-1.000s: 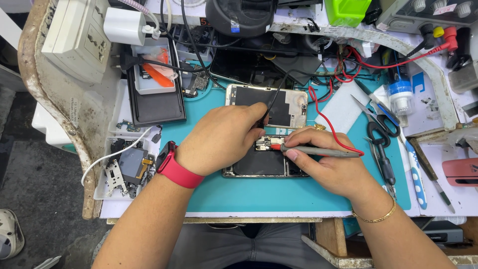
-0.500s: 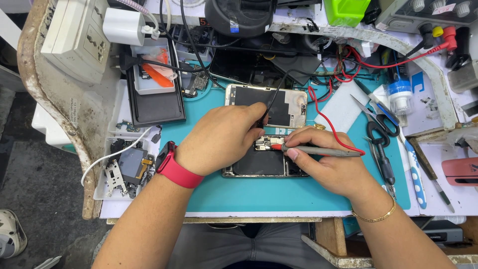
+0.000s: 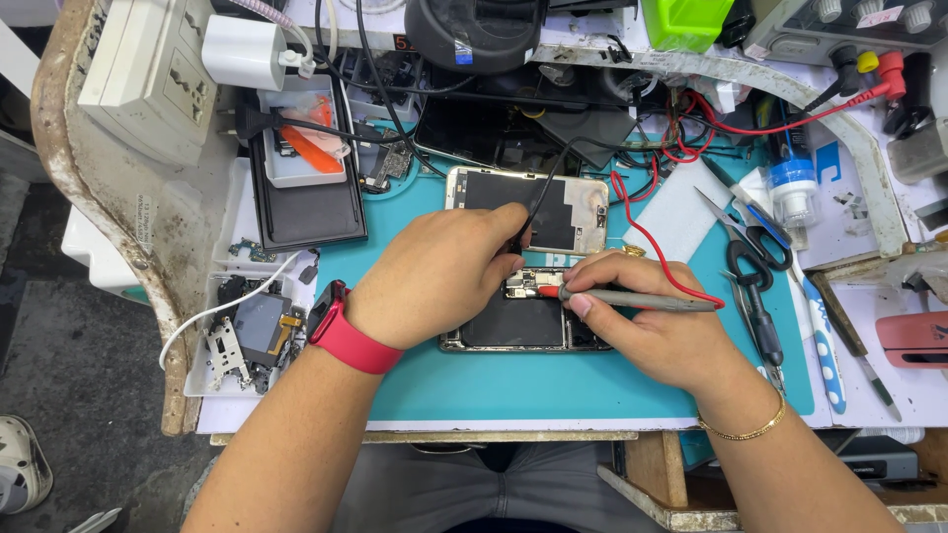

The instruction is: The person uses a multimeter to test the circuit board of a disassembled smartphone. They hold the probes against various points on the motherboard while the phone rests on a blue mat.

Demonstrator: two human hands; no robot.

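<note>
An opened phone (image 3: 523, 321) lies on a teal work mat (image 3: 553, 380), its circuit board exposed. My right hand (image 3: 657, 321) grips a grey test probe (image 3: 642, 298) with a red wire, its red tip touching the board. My left hand (image 3: 444, 271), a red watch on the wrist, pinches a black probe (image 3: 538, 212) with a black lead down onto the same board. A second phone back frame (image 3: 528, 209) lies just beyond, partly hidden by my left hand.
Black scissors (image 3: 741, 259), tweezers and a blue-white tool (image 3: 825, 341) lie right of the mat. A small bottle (image 3: 790, 188) stands behind them. Left are a black tray (image 3: 301, 212) and a parts tray (image 3: 242, 331). Cables and a power strip (image 3: 138, 74) crowd the back.
Both hands stay on the phone board; the right probe's tip has shifted very slightly. Nothing else moved.
</note>
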